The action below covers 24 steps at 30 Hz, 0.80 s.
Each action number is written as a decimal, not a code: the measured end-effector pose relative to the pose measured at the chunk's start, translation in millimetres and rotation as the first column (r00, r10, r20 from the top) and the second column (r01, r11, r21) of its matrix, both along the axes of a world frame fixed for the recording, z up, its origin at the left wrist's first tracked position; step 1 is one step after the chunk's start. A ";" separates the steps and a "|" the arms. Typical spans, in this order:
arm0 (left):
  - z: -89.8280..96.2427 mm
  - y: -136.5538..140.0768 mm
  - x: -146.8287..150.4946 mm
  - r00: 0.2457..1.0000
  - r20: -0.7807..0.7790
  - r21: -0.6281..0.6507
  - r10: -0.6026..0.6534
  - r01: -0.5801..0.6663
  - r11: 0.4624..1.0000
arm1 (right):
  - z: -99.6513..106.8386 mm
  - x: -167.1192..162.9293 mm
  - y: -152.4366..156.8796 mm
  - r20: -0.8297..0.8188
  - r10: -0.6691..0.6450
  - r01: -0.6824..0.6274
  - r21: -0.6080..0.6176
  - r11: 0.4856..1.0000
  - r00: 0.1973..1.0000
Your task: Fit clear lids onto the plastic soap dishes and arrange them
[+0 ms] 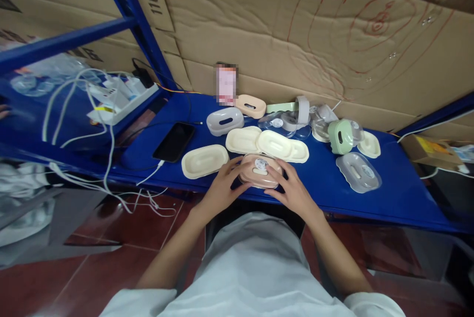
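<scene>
Between my two hands, at the front edge of the blue table, is a pink oval plastic case (255, 177) with a transparent cover and a round sticker on top. My left hand (226, 182) grips its left side, thumb at the near edge and fingers at the far edge. From the other side, my right hand (292, 189) holds it the same way. Just left of the case lies a cream oval tray (205, 161). Several more cream trays (274, 144) overlap behind it. A grey slotted shell (225, 121) stands farther back on the left.
A black phone (174, 142) with a white cable lies on the left of the blue table (403, 188). Green slotted shells (341, 137) and a grey covered case (358, 172) sit on the right. A cardboard wall (259, 35) closes the back. White cables hang at left.
</scene>
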<state>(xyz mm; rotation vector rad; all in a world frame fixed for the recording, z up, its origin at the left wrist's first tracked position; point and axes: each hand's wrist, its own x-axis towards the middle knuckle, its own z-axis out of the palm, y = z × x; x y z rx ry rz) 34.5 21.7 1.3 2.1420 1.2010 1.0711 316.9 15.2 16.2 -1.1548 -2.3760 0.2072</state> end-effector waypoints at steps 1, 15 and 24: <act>-0.1 0.3 -1.0 1.000 -0.006 0.002 -0.003 0.003 1.000 | 0.2 -0.7 -0.8 0.005 0.012 -0.012 0.004 1.000 1.000; 0.4 0.2 -0.8 1.000 -0.010 0.004 0.013 -0.013 1.000 | 3.8 -0.9 0.0 -0.086 0.027 -0.032 -0.066 0.997 0.996; 2.5 0.2 -1.8 1.000 0.009 -0.025 -0.026 0.027 0.999 | 1.5 0.0 -0.5 -0.094 0.027 -0.036 -0.101 0.994 0.995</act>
